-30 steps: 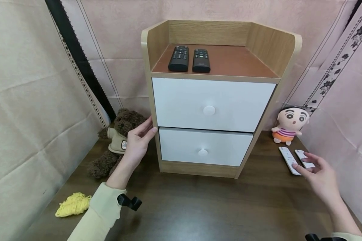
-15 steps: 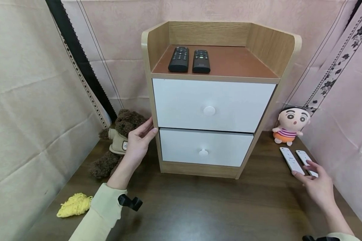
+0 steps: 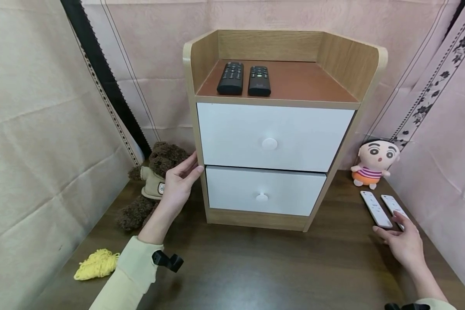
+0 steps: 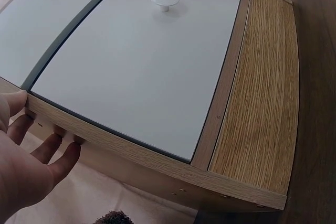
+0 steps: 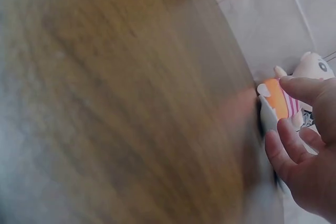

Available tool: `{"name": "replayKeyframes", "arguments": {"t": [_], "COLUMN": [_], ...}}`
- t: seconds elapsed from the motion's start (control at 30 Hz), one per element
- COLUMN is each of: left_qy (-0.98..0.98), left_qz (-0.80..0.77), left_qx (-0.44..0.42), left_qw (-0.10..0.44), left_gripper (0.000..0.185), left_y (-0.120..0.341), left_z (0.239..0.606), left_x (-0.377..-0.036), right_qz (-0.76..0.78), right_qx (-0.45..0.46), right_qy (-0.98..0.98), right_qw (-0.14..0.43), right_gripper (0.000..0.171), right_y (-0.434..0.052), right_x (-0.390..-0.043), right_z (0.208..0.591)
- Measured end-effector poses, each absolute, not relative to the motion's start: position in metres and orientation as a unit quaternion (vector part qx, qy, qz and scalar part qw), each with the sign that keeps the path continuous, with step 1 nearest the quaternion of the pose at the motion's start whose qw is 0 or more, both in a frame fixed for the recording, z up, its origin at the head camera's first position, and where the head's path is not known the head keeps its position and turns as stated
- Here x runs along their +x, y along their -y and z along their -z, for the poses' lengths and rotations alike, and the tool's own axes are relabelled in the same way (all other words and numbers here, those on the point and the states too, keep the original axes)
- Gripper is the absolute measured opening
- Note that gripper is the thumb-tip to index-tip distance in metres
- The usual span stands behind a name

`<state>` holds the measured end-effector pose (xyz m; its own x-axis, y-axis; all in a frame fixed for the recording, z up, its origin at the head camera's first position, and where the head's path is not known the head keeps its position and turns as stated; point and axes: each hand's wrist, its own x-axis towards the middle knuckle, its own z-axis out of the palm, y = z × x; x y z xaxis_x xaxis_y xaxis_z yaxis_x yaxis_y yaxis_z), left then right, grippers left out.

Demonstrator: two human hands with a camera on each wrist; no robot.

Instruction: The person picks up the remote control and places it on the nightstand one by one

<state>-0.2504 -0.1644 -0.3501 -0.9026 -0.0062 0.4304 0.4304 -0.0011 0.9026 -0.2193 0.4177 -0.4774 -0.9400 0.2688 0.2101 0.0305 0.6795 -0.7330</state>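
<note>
Reaching with our open right hand (image 3: 401,243), we find the two white remotes (image 3: 376,209) lengthwise just ahead; our open left hand (image 3: 176,185) steadies the cabinet (image 3: 205,129).

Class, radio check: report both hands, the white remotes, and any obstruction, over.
Left hand flat against cabinet side. Right hand open, fingertips at white remotes on table. Nothing blocking.
</note>
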Motion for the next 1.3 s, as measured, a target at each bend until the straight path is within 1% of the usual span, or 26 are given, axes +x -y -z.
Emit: {"name": "replayKeyframes", "arguments": {"t": [0.27,0.43,0.53,0.77,0.93,1.13,1.3], "left_qy": [0.692,0.691,0.689,0.689,0.686,0.689,0.688], "left_qz": [0.689,0.69,0.691,0.69,0.692,0.69,0.692], "left_qx": [-0.152,-0.154,-0.16,-0.165,-0.164,-0.164,-0.161], "left_qw": [0.153,0.149,0.149,0.149,0.152,0.15,0.151], "left_gripper": [0.051,0.051,0.051,0.051,0.051,0.051,0.051], "left_y": [0.165,0.165,0.165,0.164,0.164,0.165,0.165], "left_z": [0.352,0.354,0.354,0.352,0.352,0.351,0.351], "left_x": [-0.251,-0.25,-0.251,-0.251,-0.25,-0.25,-0.25], "right_qz": [-0.419,-0.389,-0.365,-0.35,-0.342,-0.353,-0.354], "right_qx": [-0.111,-0.143,-0.167,-0.215,-0.233,-0.276,-0.278], "right_qy": [0.89,0.903,0.909,0.904,0.901,0.886,0.885], "right_qw": [0.14,0.115,0.107,0.123,0.133,0.115,0.121], "right_gripper": [0.085,0.085,0.082,0.066,0.066,0.07,0.067], "right_y": [-0.42,-0.421,-0.42,-0.416,-0.41,-0.407,-0.407], "right_x": [-0.225,-0.23,-0.233,-0.24,-0.241,-0.245,-0.249], "right_z": [0.484,0.485,0.485,0.487,0.487,0.488,0.489]}}
